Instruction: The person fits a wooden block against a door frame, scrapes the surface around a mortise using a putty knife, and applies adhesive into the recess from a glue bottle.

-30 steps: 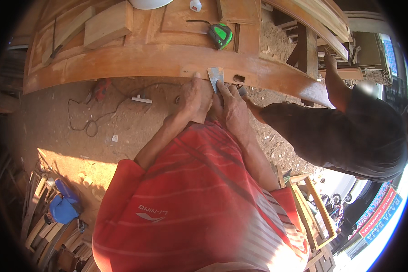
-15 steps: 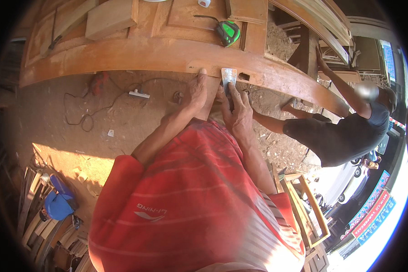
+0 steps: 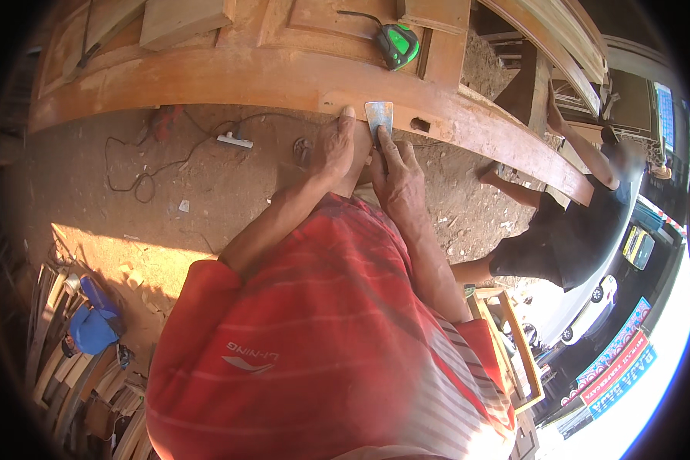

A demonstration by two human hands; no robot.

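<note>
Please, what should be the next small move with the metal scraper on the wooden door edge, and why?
Probably a short stroke of the metal scraper along the door edge. The right hand presses a finger on the blade, which stands flat against the wood, and the left hand steadies the edge beside it, thumb up on the wood. Both hands look set for scraping.

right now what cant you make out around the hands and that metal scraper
- Head view: the lower end of the metal scraper is covered by the right hand, so the grip on it is unclear.
- Head view: the palm of the left hand lies against the door edge, hidden.
- Head view: the slot in the edge is too dark to see inside.
- Head view: the green tape measure is too small for markings.
</note>
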